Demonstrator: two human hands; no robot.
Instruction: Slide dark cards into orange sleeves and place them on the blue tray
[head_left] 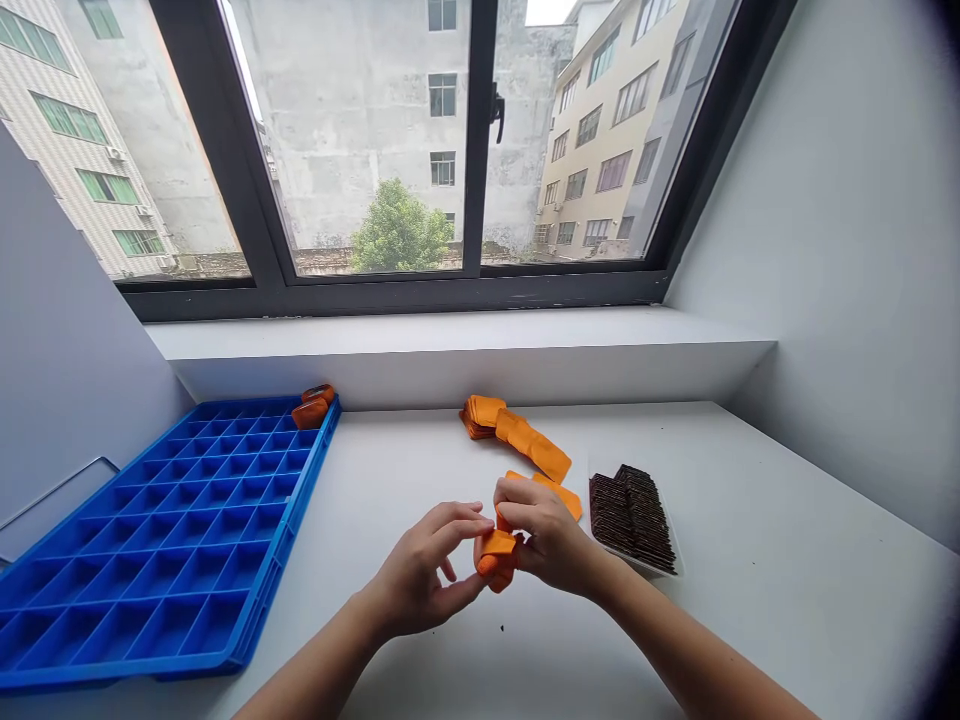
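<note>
Near the middle of the bench (757, 520), the left hand (424, 570) and right hand (551, 532) pinch an orange piece (498, 545) between them, with surface running left to the right rim of the blue tray (278, 540), right past the white container (677, 563) of dark slabs (634, 520), and far to the window ledge (480, 372). Orange strips (536, 445) lie just beyond the right hand — the nearest partly hidden by it — and the hands cover much of the held piece, leaving its shape unclear. The blue tray's near left corner is cut off; two small orange-brown objects (310, 413) at its far right corner are indistinct.
</note>
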